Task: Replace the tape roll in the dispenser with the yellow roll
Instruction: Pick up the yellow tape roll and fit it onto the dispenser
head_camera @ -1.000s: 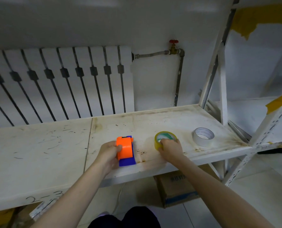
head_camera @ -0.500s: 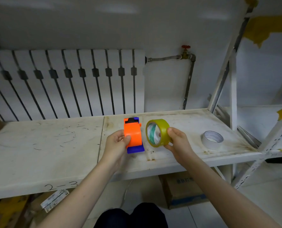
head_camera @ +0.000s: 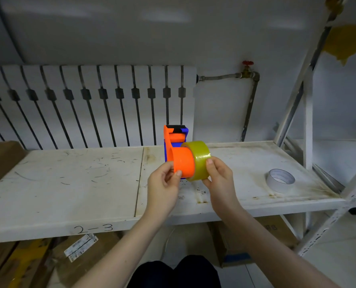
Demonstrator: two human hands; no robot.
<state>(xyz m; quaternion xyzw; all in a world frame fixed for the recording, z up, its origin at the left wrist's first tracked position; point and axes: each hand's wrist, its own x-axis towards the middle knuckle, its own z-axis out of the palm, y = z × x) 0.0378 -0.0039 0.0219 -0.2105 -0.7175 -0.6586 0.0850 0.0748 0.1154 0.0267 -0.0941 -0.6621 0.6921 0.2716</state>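
Observation:
An orange and blue tape dispenser (head_camera: 178, 151) is held up above the white shelf (head_camera: 69, 183), its orange hub pointing right. My left hand (head_camera: 162, 183) grips the hub's lower left side. The yellow tape roll (head_camera: 200, 161) sits against the hub's right end, partly over it. My right hand (head_camera: 218, 179) pinches that roll with thumb on top and fingers underneath. A white tape roll (head_camera: 280, 180) lies flat on the shelf to the right, apart from both hands.
A white radiator (head_camera: 89, 107) stands behind the shelf, with a pipe and red valve (head_camera: 247, 68) to its right. Slanted white shelf posts (head_camera: 307, 121) rise at the right. Cardboard boxes (head_camera: 235, 246) sit under the shelf.
Both hands have risen off the shelf. The dispenser was turned so its hub faces right, and the yellow roll went from beside it to against the hub's end.

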